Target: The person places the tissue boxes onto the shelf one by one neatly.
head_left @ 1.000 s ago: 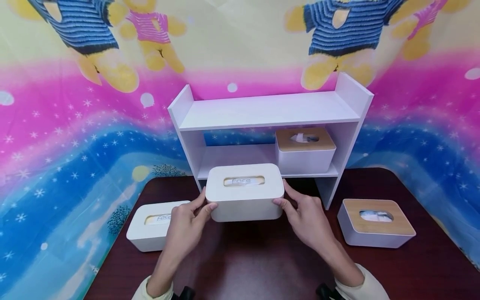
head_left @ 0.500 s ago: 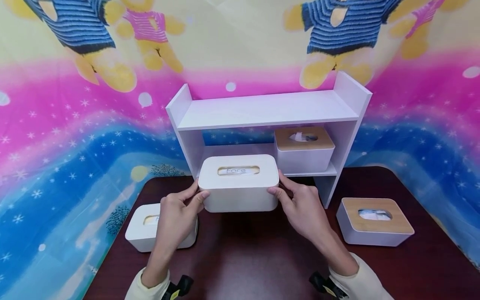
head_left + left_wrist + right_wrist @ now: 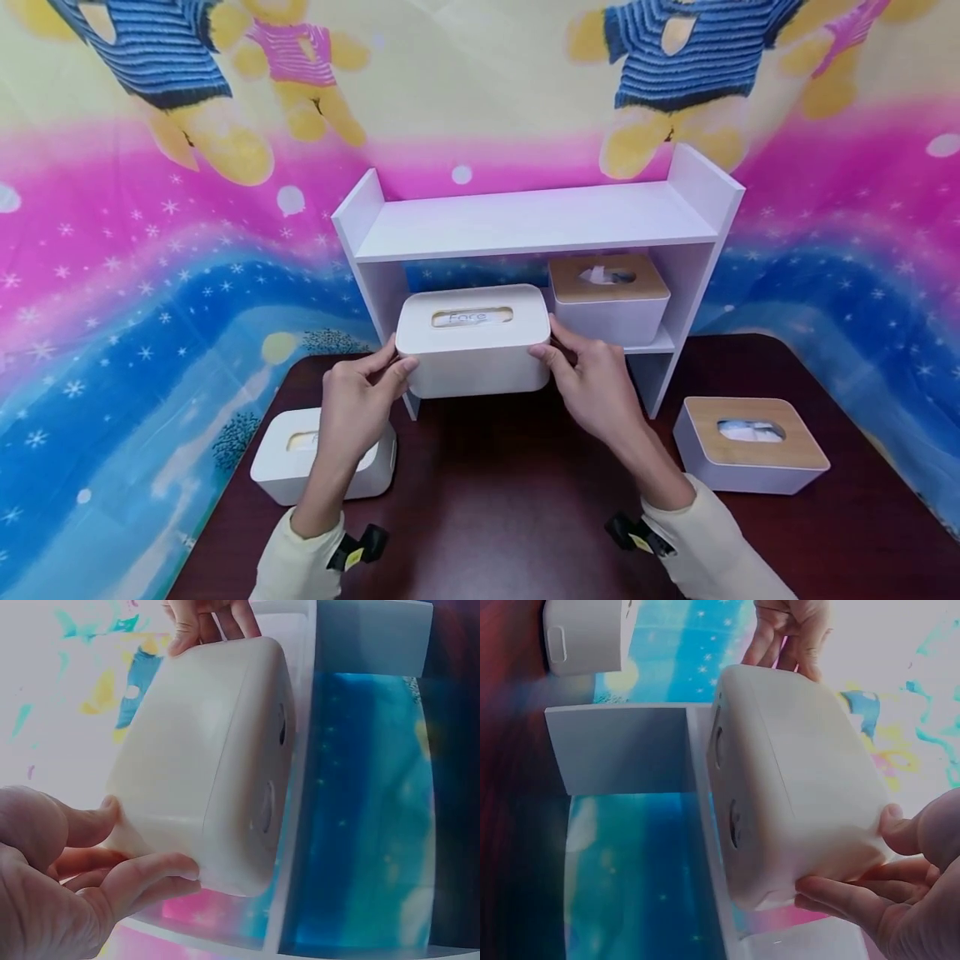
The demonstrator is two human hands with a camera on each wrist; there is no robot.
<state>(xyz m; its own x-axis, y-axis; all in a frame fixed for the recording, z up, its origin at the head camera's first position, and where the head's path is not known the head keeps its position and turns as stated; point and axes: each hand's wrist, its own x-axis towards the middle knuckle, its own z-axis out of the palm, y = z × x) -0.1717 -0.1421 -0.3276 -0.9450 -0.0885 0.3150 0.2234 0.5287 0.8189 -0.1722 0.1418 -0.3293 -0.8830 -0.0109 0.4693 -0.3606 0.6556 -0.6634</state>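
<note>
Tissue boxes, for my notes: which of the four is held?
The all-white box between the left hand and right hand; the other white box and a wood-topped box stand on the table, another wood-topped box on the shelf.

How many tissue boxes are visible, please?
4: held white box, between left hand and right hand; left white box on table; wood-topped box in shelf unit; right wood-topped box on table.

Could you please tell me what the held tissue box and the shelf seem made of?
Held tissue box: probably plastic, cream with a satin look, judging by its smooth, rounded corners.
Shelf: perhaps laminated board, white and smooth, judging by its flat, straight-edged panels; the core is hidden.
</note>
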